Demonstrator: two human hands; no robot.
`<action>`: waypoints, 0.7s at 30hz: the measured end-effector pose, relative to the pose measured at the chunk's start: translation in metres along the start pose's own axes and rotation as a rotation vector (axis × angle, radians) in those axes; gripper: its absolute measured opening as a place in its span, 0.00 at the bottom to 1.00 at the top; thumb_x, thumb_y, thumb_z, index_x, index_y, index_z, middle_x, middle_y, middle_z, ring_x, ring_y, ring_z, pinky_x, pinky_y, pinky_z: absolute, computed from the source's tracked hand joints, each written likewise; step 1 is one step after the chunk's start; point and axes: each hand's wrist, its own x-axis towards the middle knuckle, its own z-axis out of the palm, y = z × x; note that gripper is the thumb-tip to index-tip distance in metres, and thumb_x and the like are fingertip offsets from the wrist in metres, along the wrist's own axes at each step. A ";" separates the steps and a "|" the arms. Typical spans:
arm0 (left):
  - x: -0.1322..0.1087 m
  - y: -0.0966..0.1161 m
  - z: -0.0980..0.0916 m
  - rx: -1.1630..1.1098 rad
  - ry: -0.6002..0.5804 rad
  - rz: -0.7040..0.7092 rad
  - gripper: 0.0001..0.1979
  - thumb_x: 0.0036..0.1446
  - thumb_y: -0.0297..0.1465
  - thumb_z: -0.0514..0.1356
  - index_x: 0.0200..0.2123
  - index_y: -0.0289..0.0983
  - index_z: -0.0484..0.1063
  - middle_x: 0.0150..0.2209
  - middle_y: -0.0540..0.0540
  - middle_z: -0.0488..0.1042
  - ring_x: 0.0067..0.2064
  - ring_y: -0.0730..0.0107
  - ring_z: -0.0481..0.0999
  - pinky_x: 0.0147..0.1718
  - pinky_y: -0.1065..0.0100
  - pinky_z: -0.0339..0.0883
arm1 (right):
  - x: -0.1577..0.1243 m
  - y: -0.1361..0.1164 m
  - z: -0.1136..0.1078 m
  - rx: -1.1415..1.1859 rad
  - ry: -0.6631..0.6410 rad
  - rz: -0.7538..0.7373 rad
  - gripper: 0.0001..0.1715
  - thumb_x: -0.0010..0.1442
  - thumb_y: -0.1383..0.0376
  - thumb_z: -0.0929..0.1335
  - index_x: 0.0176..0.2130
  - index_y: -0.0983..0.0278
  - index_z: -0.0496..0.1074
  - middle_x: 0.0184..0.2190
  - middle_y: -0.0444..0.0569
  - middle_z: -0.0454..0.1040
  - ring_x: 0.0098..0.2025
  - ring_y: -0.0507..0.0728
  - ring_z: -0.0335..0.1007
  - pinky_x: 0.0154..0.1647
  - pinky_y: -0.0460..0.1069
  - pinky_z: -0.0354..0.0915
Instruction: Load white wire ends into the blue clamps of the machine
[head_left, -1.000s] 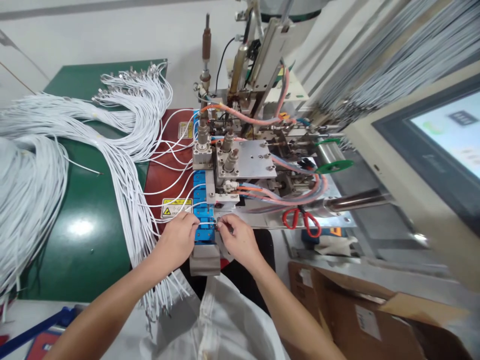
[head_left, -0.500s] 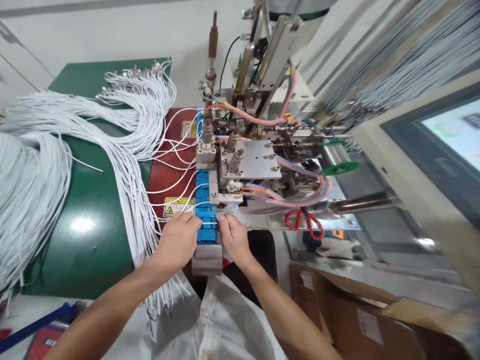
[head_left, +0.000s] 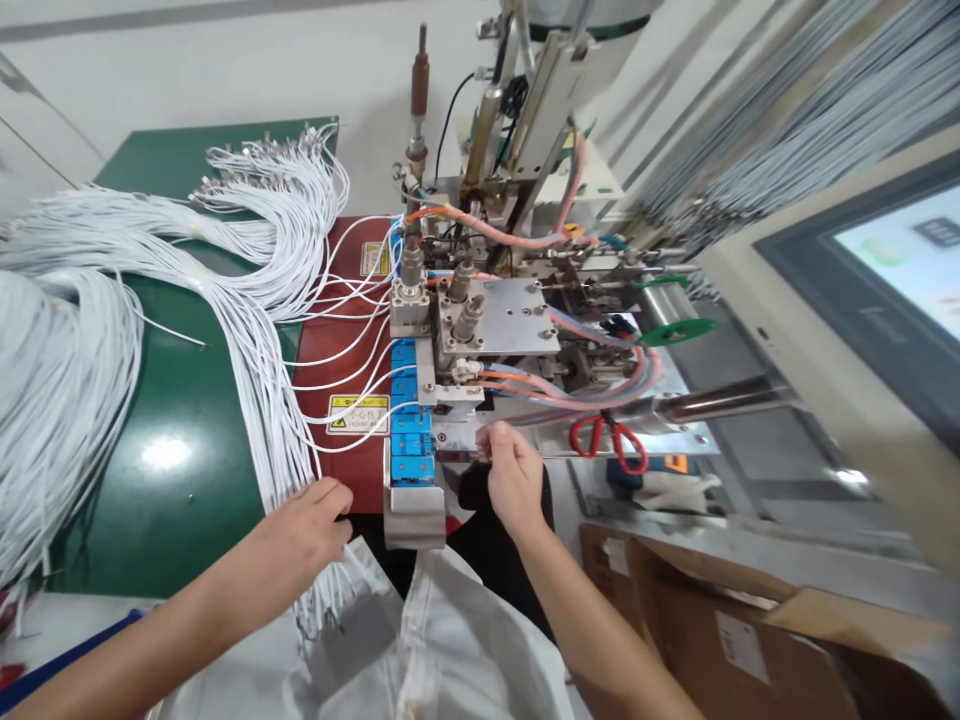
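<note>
My left hand (head_left: 311,522) rests over the lower end of a bundle of white cables (head_left: 259,420), fingers bent and the thumb apart from them; no cable shows clearly in its grip. To the right of the row of blue clamp blocks (head_left: 411,468), my right hand (head_left: 516,478) is closed beside a metal plate (head_left: 459,440). Whatever its curled fingers may hold is hidden. Several single white cables (head_left: 360,385) run from the bundle to the blue blocks and under the machine's press head (head_left: 499,318).
A green board (head_left: 187,510) carries more white cable bundles (head_left: 67,400). Red-handled scissors (head_left: 609,440) lie on the machine base. A wire spool with green flanges (head_left: 679,330) stands behind them. At right are a screen panel (head_left: 900,240) and an open cardboard box (head_left: 697,640).
Both hands have left the blue blocks, where they were at a white cable. My left hand moved down and left to the bundle; my right hand moved to the right.
</note>
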 end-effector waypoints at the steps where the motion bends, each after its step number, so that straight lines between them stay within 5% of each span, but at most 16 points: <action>1: 0.001 0.000 -0.001 0.007 -0.030 0.007 0.07 0.53 0.22 0.57 0.24 0.37 0.68 0.33 0.47 0.69 0.38 0.65 0.68 0.39 0.65 0.62 | 0.000 -0.002 0.000 0.002 -0.004 -0.002 0.25 0.58 0.50 0.59 0.20 0.65 0.63 0.17 0.41 0.59 0.20 0.49 0.53 0.22 0.46 0.54; 4: 0.012 0.001 0.000 -0.078 -0.010 0.067 0.08 0.57 0.25 0.55 0.26 0.37 0.69 0.31 0.47 0.70 0.35 0.67 0.69 0.36 0.65 0.62 | -0.005 -0.009 0.001 0.015 -0.028 -0.019 0.25 0.58 0.51 0.60 0.19 0.64 0.63 0.16 0.41 0.59 0.20 0.49 0.54 0.22 0.46 0.55; 9: 0.040 0.011 0.011 -0.299 0.337 -0.039 0.09 0.61 0.30 0.50 0.36 0.38 0.70 0.33 0.47 0.73 0.35 0.71 0.72 0.36 0.69 0.65 | -0.024 -0.020 0.001 0.184 -0.155 -0.081 0.22 0.59 0.54 0.60 0.23 0.65 0.69 0.21 0.46 0.67 0.23 0.52 0.62 0.24 0.47 0.59; 12: 0.051 0.019 0.017 -0.364 0.455 -0.131 0.10 0.60 0.29 0.50 0.38 0.37 0.70 0.34 0.46 0.73 0.35 0.71 0.72 0.37 0.69 0.67 | -0.032 -0.022 -0.001 0.386 -0.089 -0.074 0.24 0.59 0.51 0.58 0.28 0.64 0.72 0.23 0.48 0.71 0.23 0.53 0.65 0.23 0.48 0.62; 15: 0.060 0.028 0.019 -0.419 0.493 -0.173 0.11 0.60 0.29 0.50 0.42 0.37 0.70 0.36 0.45 0.74 0.37 0.69 0.73 0.39 0.67 0.68 | -0.034 -0.025 -0.005 0.385 -0.018 -0.018 0.16 0.56 0.55 0.64 0.30 0.63 0.73 0.21 0.46 0.71 0.21 0.52 0.65 0.23 0.48 0.63; 21: 0.074 0.046 0.013 -0.716 0.435 -0.217 0.12 0.58 0.32 0.54 0.44 0.39 0.71 0.38 0.45 0.76 0.38 0.69 0.74 0.39 0.67 0.70 | -0.029 -0.038 -0.006 0.170 -0.261 -0.048 0.05 0.52 0.64 0.68 0.29 0.62 0.75 0.25 0.46 0.75 0.27 0.53 0.69 0.29 0.48 0.67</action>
